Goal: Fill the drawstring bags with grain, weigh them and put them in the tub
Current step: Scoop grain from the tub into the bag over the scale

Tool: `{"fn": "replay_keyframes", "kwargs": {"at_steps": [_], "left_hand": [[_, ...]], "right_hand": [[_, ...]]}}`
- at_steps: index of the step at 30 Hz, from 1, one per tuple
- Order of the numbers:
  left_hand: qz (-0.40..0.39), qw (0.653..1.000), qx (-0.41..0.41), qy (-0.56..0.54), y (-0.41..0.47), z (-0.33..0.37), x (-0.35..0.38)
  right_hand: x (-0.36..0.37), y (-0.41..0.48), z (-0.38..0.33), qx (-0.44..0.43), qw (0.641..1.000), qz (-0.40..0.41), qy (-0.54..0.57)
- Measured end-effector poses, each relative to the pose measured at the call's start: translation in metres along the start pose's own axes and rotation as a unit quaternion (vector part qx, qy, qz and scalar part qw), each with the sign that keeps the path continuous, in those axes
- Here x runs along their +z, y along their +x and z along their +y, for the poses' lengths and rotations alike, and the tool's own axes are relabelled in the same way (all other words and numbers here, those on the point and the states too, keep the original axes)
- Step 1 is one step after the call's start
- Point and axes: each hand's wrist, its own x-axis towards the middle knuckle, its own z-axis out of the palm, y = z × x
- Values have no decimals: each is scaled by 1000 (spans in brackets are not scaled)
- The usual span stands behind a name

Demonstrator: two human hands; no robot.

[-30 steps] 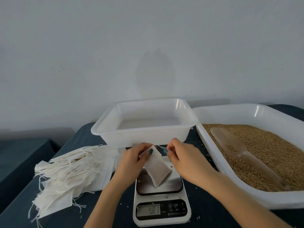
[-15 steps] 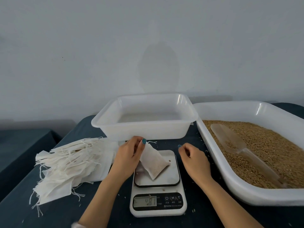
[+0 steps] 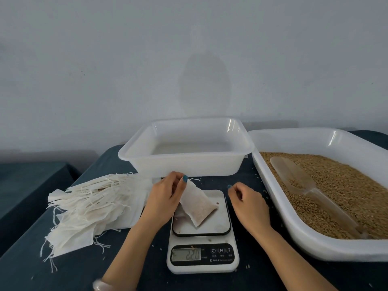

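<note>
Small packing workstation: bare grey wall (image 3: 105,59), dark-cloth table (image 3: 31,259), digital scale (image 3: 202,257), grain tray (image 3: 315,248), empty bags (image 3: 90,206) piled.

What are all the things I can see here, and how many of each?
filled bag: one, white, lower end on the scale, top held up
scale: one, white with a black panel, front middle
tub: one, white, behind the scale
tray: one, white, on the right
grain: lots, golden brown, in the tray
scoop: one, clear, lying on the grain
empty bags: a pile, too many to count, cream, on the left
table: one, dark blue, under everything
left hand: one, fingers pinch the filled bag's top
right hand: one, right of the scale, holding nothing
</note>
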Motion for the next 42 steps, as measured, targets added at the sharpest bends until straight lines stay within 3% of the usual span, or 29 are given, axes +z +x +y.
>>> {"fn": "replay_keyframes", "kwargs": {"at_steps": [9, 12, 17, 26, 28, 31, 35, 37, 42], "left_hand": [[-7, 998, -24, -60, -2, 3, -1], [-5, 998, 6, -63, -3, 11, -3], [34, 981, 68, -181, 3, 38, -8], [78, 984, 156, 23, 118, 63, -56], [45, 977, 178, 110, 141, 57, -58], [-107, 953, 176, 220, 154, 47, -52], [-249, 942, 59, 218, 139, 34, -43], [-258, 943, 10, 211, 129, 28, -40], [-227, 954, 27, 195, 113, 22, -33]], "right_hand": [[0, -1, 1, -4, 1000, -1, -4], [0, -1, 1, -3, 1000, -1, -9], [1, -1, 2, 10, 1000, -7, -18], [-1, 0, -1, 9, 999, -20, -41], [-1, -1, -3, 0, 998, -20, -54], [-2, -2, -4, -6, 998, -20, -58], [-3, -2, -4, -1, 998, -20, -54], [-2, -1, -4, 2, 998, -22, -54], [-1, -1, -1, 0, 999, -21, -49]]}}
